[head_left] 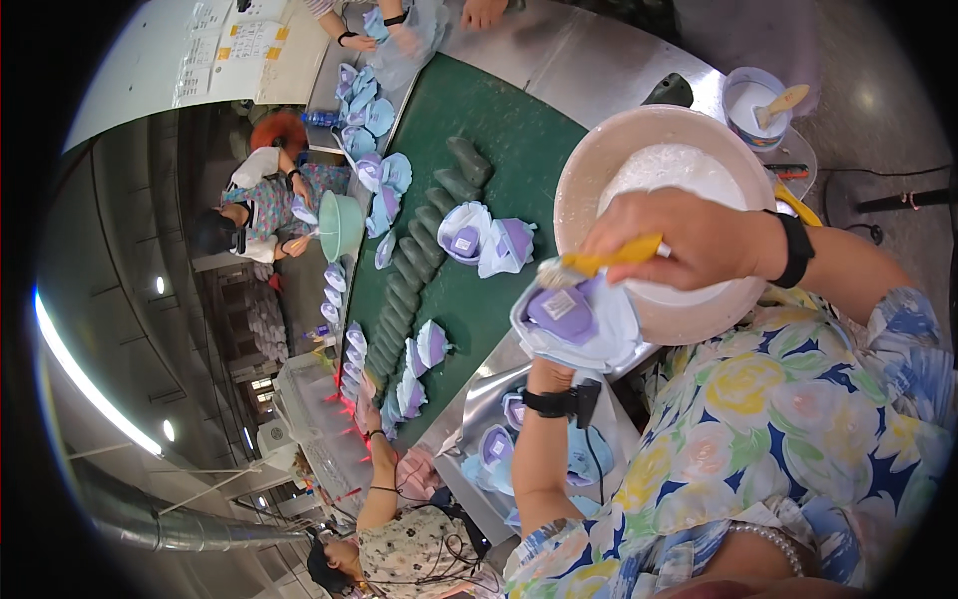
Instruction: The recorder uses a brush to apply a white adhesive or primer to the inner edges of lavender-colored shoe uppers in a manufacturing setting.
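My right hand [671, 232] is closed round the yellow handle of a brush [627, 254]. Its pale bristles touch or hover just over the edge of a light-blue shoe upper [606, 341], which has a purple part with a white label inside. From below, my left hand [551, 375] holds up this upper, its fingers mostly hidden behind it. Both hands are at the near side of a large pale pink basin [576, 185] with white liquid [689, 170] in it. More blue and purple uppers [465, 238] lie on the green conveyor belt [514, 135] beyond.
Dark grey shoe lasts [404, 292] form a row along the belt. A small tub [736, 86] with a wooden-handled brush stands beyond the basin. Uppers [496, 446] rest beside my left forearm. Across the belt, one co-worker [267, 185] works by a green bowl [340, 226]; another [414, 539] reaches toward the lasts.
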Tool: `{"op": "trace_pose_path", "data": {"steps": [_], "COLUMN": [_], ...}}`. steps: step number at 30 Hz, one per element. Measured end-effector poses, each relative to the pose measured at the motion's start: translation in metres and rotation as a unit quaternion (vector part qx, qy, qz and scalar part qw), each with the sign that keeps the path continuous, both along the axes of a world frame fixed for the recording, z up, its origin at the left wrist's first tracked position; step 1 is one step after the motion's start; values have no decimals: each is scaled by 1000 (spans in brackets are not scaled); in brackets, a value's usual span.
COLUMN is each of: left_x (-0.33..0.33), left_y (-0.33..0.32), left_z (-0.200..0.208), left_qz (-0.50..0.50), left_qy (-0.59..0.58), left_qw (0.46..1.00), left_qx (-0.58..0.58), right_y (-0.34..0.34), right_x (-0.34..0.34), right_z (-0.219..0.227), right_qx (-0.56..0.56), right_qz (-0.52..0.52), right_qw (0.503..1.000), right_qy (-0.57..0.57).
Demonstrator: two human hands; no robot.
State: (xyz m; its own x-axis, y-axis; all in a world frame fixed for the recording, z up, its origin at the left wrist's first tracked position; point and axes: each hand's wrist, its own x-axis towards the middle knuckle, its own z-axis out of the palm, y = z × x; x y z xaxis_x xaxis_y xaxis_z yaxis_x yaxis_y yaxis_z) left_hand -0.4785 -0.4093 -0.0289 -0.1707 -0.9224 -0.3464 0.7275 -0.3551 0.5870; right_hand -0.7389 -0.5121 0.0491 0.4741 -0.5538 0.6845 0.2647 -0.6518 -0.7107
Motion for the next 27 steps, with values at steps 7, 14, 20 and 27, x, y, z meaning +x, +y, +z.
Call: {"op": "trace_pose_path", "data": {"steps": [7, 14, 20, 27], "left_x": [-20, -5, 16, -9], "left_y": [18, 16, 18, 11], "left_z": [-15, -9, -8, 20], "left_qz": [-40, -29, -33, 63], "left_qy": [-45, -77, -83, -144], "left_qw": [998, 996, 996, 987], "left_qx": [36, 38, 29, 23], "right_y": [-7, -30, -37, -19], "right_x": [24, 13, -4, 5], "right_z": [5, 7, 19, -1], "right_qx": [-123, 79, 104, -111], "right_qz": [33, 17, 1, 14], "right_qw": [989, 971, 957, 982], "right_qy": [78, 227, 272, 155]}}
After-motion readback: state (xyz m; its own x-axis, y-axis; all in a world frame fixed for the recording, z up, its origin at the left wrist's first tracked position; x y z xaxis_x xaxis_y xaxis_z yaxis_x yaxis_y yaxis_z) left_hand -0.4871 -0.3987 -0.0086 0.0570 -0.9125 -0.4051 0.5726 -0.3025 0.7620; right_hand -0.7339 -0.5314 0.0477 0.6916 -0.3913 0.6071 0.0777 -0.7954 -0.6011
